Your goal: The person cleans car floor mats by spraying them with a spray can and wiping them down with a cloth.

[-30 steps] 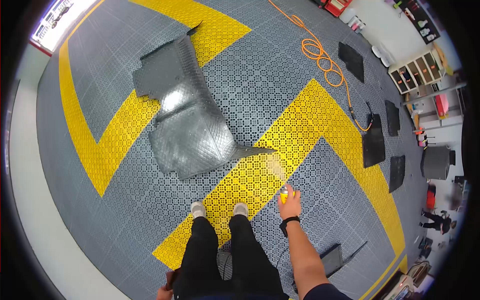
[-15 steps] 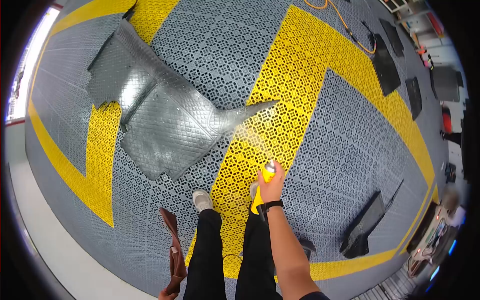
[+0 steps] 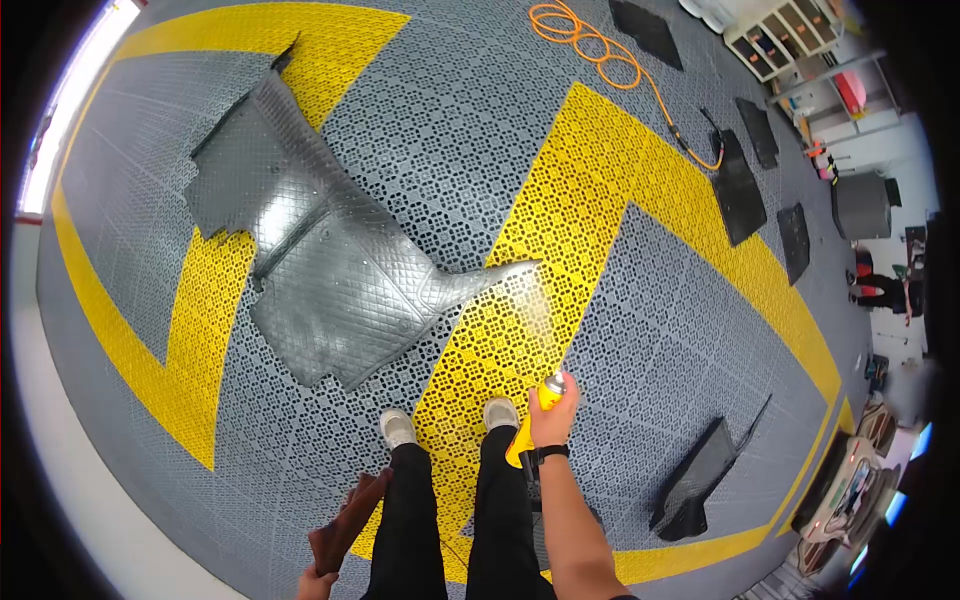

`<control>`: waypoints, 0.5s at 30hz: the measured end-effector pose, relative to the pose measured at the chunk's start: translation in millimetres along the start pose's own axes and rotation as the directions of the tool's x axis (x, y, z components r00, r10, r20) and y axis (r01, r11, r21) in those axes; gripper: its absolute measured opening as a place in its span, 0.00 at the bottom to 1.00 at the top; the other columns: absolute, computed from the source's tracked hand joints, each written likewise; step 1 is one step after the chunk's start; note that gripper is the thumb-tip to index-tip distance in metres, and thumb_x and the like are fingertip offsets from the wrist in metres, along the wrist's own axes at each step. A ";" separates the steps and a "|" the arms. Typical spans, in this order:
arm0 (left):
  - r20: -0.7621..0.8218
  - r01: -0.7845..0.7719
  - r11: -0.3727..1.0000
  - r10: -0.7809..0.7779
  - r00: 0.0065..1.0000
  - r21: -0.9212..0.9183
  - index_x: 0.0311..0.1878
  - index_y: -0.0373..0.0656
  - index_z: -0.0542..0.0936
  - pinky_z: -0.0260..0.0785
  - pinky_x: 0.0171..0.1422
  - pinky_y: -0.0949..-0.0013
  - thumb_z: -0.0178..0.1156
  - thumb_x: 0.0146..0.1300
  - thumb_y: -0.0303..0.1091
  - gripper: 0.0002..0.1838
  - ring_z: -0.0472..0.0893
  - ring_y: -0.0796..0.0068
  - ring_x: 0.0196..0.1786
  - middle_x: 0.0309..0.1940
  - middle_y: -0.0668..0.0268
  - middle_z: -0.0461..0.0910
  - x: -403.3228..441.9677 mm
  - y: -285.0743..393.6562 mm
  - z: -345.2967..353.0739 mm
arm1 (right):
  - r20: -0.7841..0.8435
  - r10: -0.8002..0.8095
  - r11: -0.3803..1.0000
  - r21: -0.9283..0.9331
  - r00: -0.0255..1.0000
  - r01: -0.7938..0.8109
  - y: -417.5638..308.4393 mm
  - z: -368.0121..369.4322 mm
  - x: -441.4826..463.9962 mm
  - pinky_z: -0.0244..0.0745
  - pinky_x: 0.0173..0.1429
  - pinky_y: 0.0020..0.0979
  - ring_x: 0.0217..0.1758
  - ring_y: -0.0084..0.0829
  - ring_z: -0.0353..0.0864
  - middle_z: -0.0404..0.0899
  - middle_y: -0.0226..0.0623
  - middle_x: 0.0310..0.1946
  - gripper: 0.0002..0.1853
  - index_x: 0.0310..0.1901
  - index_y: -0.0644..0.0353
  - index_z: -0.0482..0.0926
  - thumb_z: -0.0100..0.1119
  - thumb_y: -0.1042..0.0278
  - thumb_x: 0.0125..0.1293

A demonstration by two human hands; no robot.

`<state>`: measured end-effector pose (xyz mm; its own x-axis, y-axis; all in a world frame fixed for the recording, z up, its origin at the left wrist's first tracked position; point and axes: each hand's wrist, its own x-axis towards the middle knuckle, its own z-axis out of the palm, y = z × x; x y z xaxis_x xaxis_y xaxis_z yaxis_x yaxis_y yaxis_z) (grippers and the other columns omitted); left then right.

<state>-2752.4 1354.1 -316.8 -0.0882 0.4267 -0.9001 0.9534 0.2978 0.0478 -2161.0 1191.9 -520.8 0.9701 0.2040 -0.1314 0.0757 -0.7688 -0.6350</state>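
Note:
My right hand (image 3: 556, 418) is wrapped round a yellow spray can (image 3: 519, 447), with the silver top pointing forward. A pale mist fans out from its nozzle to the narrow tip of a large black quilted car floor mat (image 3: 345, 312). The mat lies on the tiled floor ahead of me and to the left; its surface is shiny, wet-looking in places. Low at the left, my left hand (image 3: 317, 584) grips one end of a brown cloth (image 3: 350, 518), which is folded and held beside my leg.
Smaller black mats lie about, one (image 3: 700, 480) to my right and another (image 3: 738, 190) farther off. An orange hose (image 3: 620, 68) is coiled on the grey-and-yellow floor (image 3: 520, 330). Shelves (image 3: 785, 40), a person (image 3: 885, 290) and a car (image 3: 840, 490) stand along the right.
The view has shifted, showing more of the hose and far mats. The mist now reaches the mat's tip. The brown cloth has swung and now tilts toward my leg.

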 end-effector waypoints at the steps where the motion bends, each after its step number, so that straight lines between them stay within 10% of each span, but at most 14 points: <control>1: 0.103 0.049 0.998 -0.052 0.993 0.028 0.63 0.35 0.86 0.77 0.56 0.43 0.67 0.67 0.59 0.36 0.88 0.42 0.51 0.47 0.43 0.90 14.1 -39.7 8.2 | 0.045 -0.061 0.998 -0.004 0.997 0.061 -14.7 3.4 -1.8 0.72 0.77 0.49 0.71 0.57 0.75 0.73 0.53 0.69 0.42 0.75 0.59 0.68 0.82 0.71 0.62; 15: 0.086 0.261 0.927 -0.247 0.965 -0.270 0.61 0.37 0.87 0.79 0.51 0.49 0.68 0.67 0.56 0.31 0.88 0.49 0.49 0.42 0.47 0.89 -27.2 -164.6 69.6 | 0.234 -0.409 0.913 0.090 0.882 0.399 -247.0 128.0 0.9 0.70 0.77 0.51 0.70 0.59 0.74 0.73 0.55 0.65 0.40 0.75 0.58 0.66 0.80 0.69 0.66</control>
<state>-2886.9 1234.0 -330.3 -0.2955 0.2648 -0.9179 0.7826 0.6181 -0.0736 -2208.4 1459.6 -461.4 0.7711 0.6358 -0.0343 0.4354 -0.5658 -0.7002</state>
